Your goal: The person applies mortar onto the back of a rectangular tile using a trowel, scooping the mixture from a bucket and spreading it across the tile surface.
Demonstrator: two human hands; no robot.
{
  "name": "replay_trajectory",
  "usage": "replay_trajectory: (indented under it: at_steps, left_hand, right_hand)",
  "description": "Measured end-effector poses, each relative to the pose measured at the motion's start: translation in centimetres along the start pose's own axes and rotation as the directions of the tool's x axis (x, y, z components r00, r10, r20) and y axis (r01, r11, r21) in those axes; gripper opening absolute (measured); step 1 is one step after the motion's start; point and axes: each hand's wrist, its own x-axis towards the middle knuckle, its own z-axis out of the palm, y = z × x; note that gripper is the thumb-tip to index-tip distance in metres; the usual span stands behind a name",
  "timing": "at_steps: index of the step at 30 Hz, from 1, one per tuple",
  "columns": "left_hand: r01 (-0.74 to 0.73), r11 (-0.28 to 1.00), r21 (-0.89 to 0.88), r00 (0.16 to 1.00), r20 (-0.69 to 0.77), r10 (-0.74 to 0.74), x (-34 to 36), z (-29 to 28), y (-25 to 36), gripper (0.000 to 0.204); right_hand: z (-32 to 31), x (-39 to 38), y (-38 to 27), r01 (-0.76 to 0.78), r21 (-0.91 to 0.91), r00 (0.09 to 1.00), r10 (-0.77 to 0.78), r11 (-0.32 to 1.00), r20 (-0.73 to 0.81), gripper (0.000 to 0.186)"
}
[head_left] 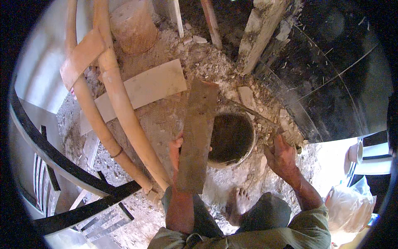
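My left hand (176,151) grips a flat brown wooden board (198,135) that stands lengthwise in front of me. The thumb shows at its left edge and a fingertip at its right, while the rest of the fingers are hidden behind it. On the other side, my right hand (282,155) is closed around the end of a long, thin, dark tool (253,112). I cannot tell its exact kind. It reaches left over the rim of a round bucket (253,143) with a dark inside, towards the board's upper part. The board partly covers the bucket.
Long wooden poles (128,112) joined by a crosspiece (83,58) lie on the left. A pale plank (155,84) lies on the dirt, near a tree stump block (134,29). A large black sheet (331,83) fills the right; a plastic bag (352,203) sits below it.
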Motion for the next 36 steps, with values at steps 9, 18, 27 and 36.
replay_trajectory:
  at_steps: [9,18,27,36]
  left_hand:
    - [0.053,0.999,0.012,0.998,-0.029,-0.052,-0.6,0.9,-0.1,0.067]
    - [0.058,0.993,0.100,0.998,-0.003,-0.057,-1.1,1.4,-0.6,0.073]
    - [0.051,0.998,0.041,0.998,0.044,-0.053,-1.2,1.6,-0.6,0.068]
    - [0.055,0.998,0.014,0.997,0.044,-0.056,-0.6,1.1,-1.3,0.059]
  right_hand:
    - [0.7,1.0,-1.0,0.037,-0.125,0.998,-0.029,0.991,0.061,0.033]
    - [-0.6,1.9,-1.3,-0.023,-0.144,0.998,0.031,0.989,0.050,0.032]
    - [-1.9,2.7,-0.6,-0.040,-0.042,0.998,0.042,0.998,0.050,0.028]
    - [-3.3,2.7,-0.5,-0.035,0.003,0.999,0.034,0.999,0.034,0.024]
